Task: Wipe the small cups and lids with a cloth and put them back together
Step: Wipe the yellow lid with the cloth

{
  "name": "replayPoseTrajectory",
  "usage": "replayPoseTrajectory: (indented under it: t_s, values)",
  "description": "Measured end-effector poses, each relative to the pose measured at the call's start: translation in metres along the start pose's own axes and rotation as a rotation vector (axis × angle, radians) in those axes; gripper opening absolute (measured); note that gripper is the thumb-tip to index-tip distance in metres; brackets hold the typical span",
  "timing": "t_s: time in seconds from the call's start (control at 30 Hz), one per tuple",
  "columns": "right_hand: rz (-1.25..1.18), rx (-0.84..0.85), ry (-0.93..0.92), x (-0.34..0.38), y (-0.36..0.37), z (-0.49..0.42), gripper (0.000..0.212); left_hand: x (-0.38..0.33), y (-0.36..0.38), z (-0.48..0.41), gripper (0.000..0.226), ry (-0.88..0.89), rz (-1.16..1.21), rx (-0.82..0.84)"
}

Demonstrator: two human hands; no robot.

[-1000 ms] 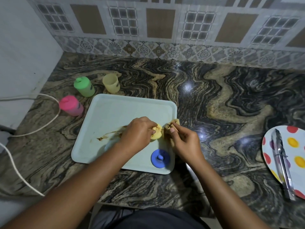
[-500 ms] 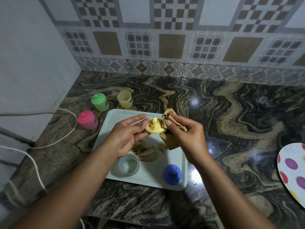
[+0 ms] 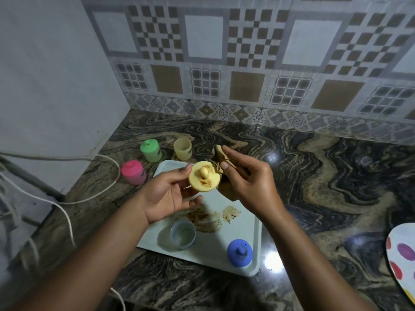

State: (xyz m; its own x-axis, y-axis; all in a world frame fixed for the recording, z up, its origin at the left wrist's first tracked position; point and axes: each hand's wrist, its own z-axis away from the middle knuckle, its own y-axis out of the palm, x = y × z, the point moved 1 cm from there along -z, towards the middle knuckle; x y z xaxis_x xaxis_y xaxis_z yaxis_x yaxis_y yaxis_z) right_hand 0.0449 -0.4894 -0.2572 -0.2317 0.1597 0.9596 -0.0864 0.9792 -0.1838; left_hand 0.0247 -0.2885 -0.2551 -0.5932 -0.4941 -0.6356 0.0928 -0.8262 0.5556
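Countertop (image 3: pixel 314 176): dark swirled stone.
Back left: green lidded cup (image 3: pixel 151 150), open yellow cup (image 3: pixel 182 148), pink lidded cup (image 3: pixel 133 172).
Middle: pale tray (image 3: pixel 213 250).
Right edge: polka-dot plate (image 3: pixel 402 261).
Left: white cord (image 3: pixel 107 187).

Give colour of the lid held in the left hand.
Pale yellow lid, with brown smears beside its spout. Head view, the only one, shows it.
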Motion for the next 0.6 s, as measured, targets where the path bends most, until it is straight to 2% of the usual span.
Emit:
replayPoseTrajectory:
  t_s: [0.13,0.33,0.5,0.6]
  values:
    - [0.142,0.058,-0.107,0.014,0.003,0.0,0.026,-0.004,-0.002,0.012,0.028,0.032,0.018,0.032]
    - [0.312,0.118,-0.295,0.028,0.019,-0.003,0.022,-0.017,-0.007,0.026,0.021,0.069,-0.028,0.016]
    - [0.391,0.083,-0.427,0.028,0.033,-0.001,0.022,-0.024,-0.013,0.029,0.019,0.175,0.111,-0.037]
    - [0.391,0.058,-0.453,0.028,0.038,0.003,0.021,-0.026,-0.016,0.034,0.017,0.152,0.149,0.004]
